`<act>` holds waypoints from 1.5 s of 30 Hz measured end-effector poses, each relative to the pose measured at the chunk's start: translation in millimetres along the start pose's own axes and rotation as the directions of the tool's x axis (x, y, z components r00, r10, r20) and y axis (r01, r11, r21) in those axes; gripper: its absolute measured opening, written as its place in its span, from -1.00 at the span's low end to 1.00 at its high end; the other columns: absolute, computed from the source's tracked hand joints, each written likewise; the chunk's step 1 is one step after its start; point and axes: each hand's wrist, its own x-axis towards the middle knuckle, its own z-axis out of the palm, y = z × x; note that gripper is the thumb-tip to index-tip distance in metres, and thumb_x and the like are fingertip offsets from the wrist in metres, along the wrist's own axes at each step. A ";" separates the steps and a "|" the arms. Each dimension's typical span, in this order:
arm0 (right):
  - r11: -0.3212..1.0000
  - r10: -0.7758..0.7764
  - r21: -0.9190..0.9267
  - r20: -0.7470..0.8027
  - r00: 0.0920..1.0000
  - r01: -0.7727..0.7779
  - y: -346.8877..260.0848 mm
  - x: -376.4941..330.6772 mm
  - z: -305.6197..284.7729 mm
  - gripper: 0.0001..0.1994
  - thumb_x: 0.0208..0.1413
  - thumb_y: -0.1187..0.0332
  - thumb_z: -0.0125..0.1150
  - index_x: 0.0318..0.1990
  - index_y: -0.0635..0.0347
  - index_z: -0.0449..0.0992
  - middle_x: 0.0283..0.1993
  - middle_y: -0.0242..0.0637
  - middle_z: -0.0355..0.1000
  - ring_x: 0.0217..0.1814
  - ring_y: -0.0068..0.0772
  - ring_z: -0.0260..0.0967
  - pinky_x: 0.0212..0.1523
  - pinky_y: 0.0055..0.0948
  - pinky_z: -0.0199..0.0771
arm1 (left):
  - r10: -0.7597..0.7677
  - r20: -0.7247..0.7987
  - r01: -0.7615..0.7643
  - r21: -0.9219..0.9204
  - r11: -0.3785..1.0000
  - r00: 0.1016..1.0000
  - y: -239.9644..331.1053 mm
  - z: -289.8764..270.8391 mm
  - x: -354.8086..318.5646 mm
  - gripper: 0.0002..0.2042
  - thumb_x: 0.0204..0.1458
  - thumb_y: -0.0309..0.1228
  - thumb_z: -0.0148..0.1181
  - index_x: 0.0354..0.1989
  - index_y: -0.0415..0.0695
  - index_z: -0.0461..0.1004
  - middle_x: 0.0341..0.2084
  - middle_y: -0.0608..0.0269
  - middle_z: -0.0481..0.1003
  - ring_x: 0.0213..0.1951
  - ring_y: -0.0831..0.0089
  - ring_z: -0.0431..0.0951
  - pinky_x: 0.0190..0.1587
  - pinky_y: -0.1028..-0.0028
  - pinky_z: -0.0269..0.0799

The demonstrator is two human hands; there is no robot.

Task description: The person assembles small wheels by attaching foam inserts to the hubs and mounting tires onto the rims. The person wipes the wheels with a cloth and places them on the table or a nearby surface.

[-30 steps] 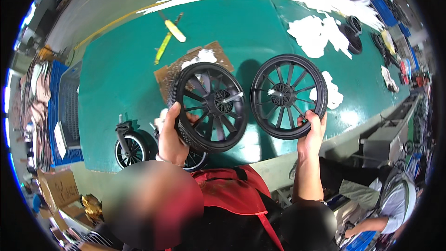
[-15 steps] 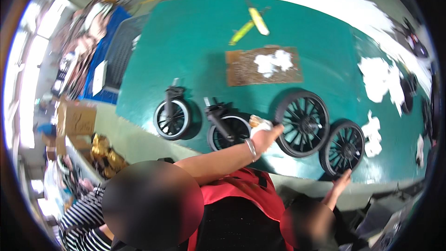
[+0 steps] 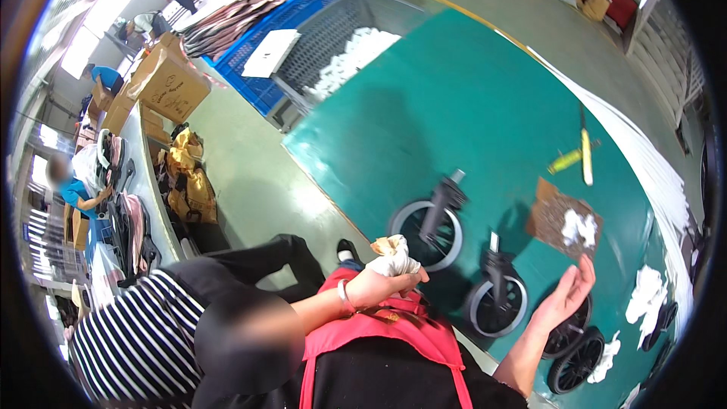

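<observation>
My left hand [image 3: 388, 279] is clenched around a crumpled white rag [image 3: 391, 257], bunched up so a wad sticks out above my fingers; I hold it just off the near edge of the green table [image 3: 454, 98], close to my red apron [image 3: 379, 337]. The rag looks soft and wrinkled, white with a brownish, soiled patch at its top.

My right hand [image 3: 564, 297] is released, palm up and fingers spread, holding nothing. It hovers over the near edge of the table, just above the two large black spoked wheels [image 3: 575, 348] that lie flat there, partly hidden by my wrist.

Between my hands, two smaller caster wheels with grey tyres and black forks lie on their sides near the same edge: one [image 3: 426, 223] right beside the rag, the other [image 3: 496, 299] closer to my right hand. Lying flat, they cannot roll off.

Further in, a brown cardboard piece [image 3: 553, 212] carries more white scraps [image 3: 579, 229], and a yellow-handled tool [image 3: 585, 157] lies toward the far side. A grey crate [image 3: 333, 38] of white material stands past the table's left corner.
</observation>
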 end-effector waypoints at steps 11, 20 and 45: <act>0.992 0.062 -0.123 0.464 0.884 -0.005 -123.7 -49.9 285.3 -0.74 0.17 0.45 0.20 0.01 0.25 0.45 0.07 -0.17 0.39 0.14 -0.29 0.34 0.14 -0.33 0.33 | 0.208 -0.597 -0.247 0.017 0.969 0.775 55.9 -313.3 19.3 -0.81 0.13 -0.55 0.03 -0.11 -0.29 0.49 -0.47 0.34 0.49 -0.38 0.60 0.47 -0.27 0.59 0.37; 0.961 -0.218 -0.012 0.583 0.783 0.277 -86.6 35.7 593.3 -0.65 0.01 0.47 0.28 0.00 0.20 0.45 0.01 -0.08 0.42 0.07 -0.04 0.40 0.06 -0.23 0.44 | 0.418 -0.542 -0.231 0.381 0.895 0.729 101.8 -483.7 118.8 -0.79 0.09 -0.54 0.19 -0.10 -0.30 0.48 -0.37 0.29 0.56 -0.31 0.62 0.53 -0.23 0.58 0.44; 0.652 0.399 -0.504 0.863 0.309 0.566 168.3 27.4 979.9 -0.76 0.08 0.29 0.17 -0.07 -0.16 0.57 0.14 -0.32 0.28 0.26 -0.24 0.15 0.15 0.08 0.28 | 0.481 -0.226 0.071 0.946 0.318 0.847 2.2 -688.7 631.3 -0.75 0.02 -0.37 0.17 -0.13 -0.16 0.43 -0.23 0.00 0.49 -0.11 0.08 0.50 0.00 0.25 0.41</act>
